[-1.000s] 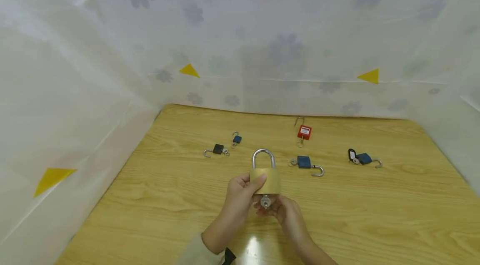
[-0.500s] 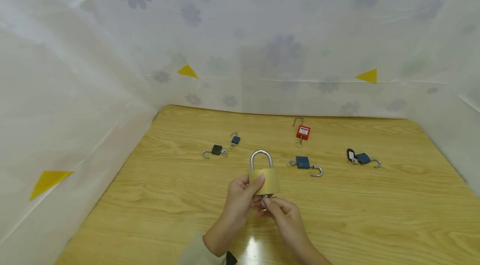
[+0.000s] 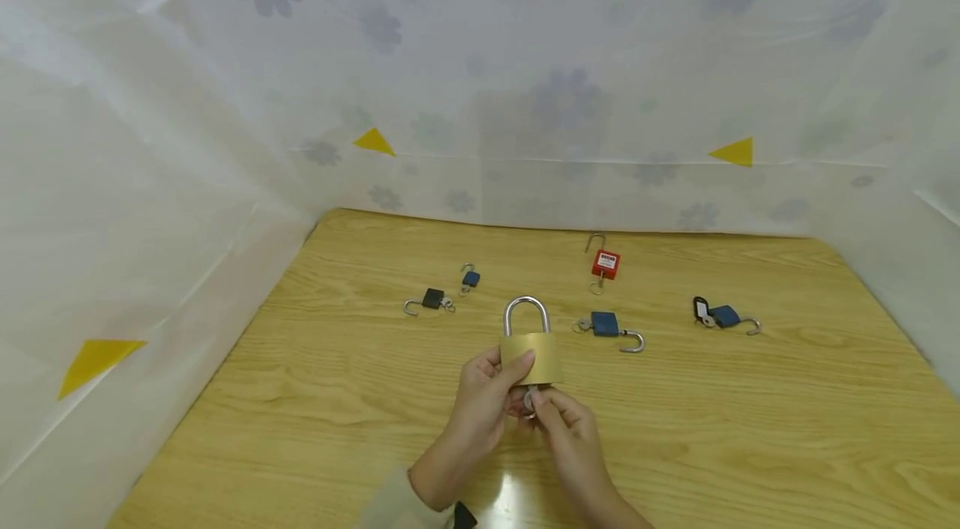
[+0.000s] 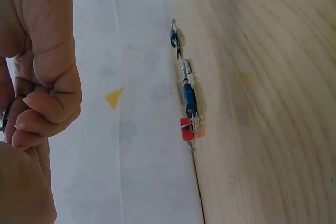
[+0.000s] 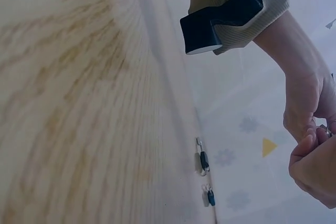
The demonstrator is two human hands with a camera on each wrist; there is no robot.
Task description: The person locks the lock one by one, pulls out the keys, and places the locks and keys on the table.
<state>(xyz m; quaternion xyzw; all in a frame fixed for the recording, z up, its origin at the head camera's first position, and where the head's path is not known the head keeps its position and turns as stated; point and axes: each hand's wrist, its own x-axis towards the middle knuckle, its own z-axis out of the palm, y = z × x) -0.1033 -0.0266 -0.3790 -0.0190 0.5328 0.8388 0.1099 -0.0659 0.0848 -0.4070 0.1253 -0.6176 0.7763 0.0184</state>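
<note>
Padlock (image 3: 546, 356), loop (image 3: 528, 299) apparently closed and likely the last to open, is gripped above the bench (image 3: 337, 371) by the left hand (image 3: 478, 402), right hand (image 3: 572, 431) pinching its key (image 3: 528, 401), five smaller locks (image 3: 604, 324) lying undone beyond.

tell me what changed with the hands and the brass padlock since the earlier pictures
The right hand has brought its thumb up over the key below the brass padlock and now pinches it; a second ago the key's face was uncovered. The left hand still grips the padlock, whose shackle stays seated. The five smaller padlocks lie as they were.
</note>
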